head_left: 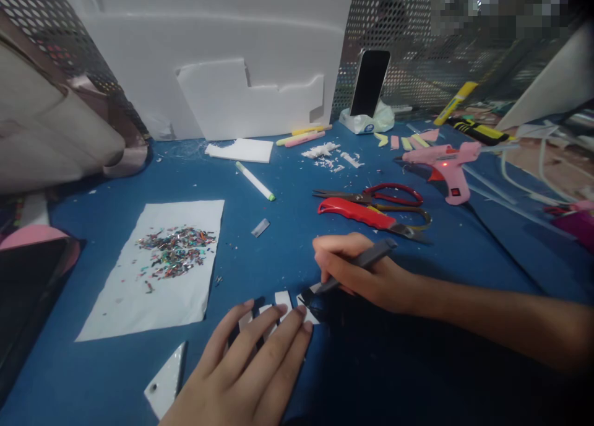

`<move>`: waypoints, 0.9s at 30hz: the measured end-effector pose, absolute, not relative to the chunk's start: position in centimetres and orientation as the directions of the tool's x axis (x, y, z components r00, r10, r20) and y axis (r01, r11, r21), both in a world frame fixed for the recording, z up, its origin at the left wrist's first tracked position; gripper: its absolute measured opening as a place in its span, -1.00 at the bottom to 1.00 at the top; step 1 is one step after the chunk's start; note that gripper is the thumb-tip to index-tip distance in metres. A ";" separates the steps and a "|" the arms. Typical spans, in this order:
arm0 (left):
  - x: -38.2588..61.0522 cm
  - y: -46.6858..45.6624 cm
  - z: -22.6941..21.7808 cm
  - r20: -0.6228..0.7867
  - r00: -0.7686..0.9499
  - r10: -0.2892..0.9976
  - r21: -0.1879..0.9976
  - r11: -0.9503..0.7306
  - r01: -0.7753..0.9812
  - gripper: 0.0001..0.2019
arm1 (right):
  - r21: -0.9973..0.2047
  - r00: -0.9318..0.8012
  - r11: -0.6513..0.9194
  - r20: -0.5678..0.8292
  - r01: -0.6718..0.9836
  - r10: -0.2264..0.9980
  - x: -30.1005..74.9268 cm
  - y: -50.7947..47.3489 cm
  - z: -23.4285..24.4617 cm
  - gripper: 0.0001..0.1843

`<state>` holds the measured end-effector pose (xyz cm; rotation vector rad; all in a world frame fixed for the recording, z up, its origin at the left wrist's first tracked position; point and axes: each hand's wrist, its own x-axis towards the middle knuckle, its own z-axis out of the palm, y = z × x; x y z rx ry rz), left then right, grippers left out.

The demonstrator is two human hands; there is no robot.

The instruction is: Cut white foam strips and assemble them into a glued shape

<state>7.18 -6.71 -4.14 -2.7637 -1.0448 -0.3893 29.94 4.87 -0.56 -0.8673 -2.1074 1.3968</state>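
My right hand (357, 265) is closed around a slim dark grey pen-like tool (375, 252). The tool slants down to the left, and its lower end meets a small white piece (312, 314) with a dark patch on it. I cannot make out whether that end is a nib or a blade. My left hand (260, 364) lies palm down with its fingers stretched out. Its fingertips rest on several small white strips (282, 301), partly hidden beneath them. Left of this hand lies a white triangular piece (166, 379) with a hole.
White paper (139, 314) bears a pile of shiny coloured bits (180, 252). Behind my right hand lie a red-handled cutter (357, 212) and scissors (399, 194). A pink glue gun (457, 166) trails its cord. A phone (370, 82) stands behind; a green-tipped pen (255, 181) lies mid-table.
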 end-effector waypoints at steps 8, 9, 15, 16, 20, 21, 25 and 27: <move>7.0 -6.6 -4.2 0.281 0.740 0.611 -0.075 -0.755 0.652 -0.48 | -0.929 -0.686 0.277 0.037 0.244 0.727 30.1 4.8 -0.7 -0.62; 7.0 -6.6 -4.3 0.281 0.742 0.609 -0.080 -0.756 0.650 -0.47 | -0.928 -0.693 0.280 0.036 0.244 0.721 30.0 4.8 -0.7 -0.61; 7.1 -6.7 -4.2 0.291 0.725 0.624 -0.056 -0.746 0.664 -0.49 | -0.924 -0.670 0.296 0.061 0.243 0.740 29.9 4.9 -0.8 -0.63; 7.1 -6.7 -4.2 0.293 0.724 0.624 -0.053 -0.745 0.664 -0.49 | -0.923 -0.672 0.296 0.058 0.245 0.738 29.9 4.9 -0.8 -0.63; 7.1 -6.7 -4.2 0.298 0.715 0.632 -0.046 -0.739 0.672 -0.52 | -0.935 -0.691 0.270 0.038 0.231 0.722 30.0 4.9 -0.8 -0.57; 7.1 -6.7 -4.2 0.298 0.713 0.635 -0.044 -0.737 0.675 -0.52 | -0.937 -0.690 0.266 0.039 0.226 0.723 30.0 4.9 -0.8 -0.57; 7.1 -6.7 -4.2 0.290 0.719 0.632 -0.042 -0.742 0.669 -0.50 | -0.937 -0.677 0.265 0.045 0.226 0.735 30.1 4.9 -0.9 -0.62; 7.1 -6.7 -4.2 0.289 0.722 0.629 -0.045 -0.745 0.666 -0.50 | -0.937 -0.683 0.263 0.038 0.229 0.729 30.1 4.9 -0.9 -0.63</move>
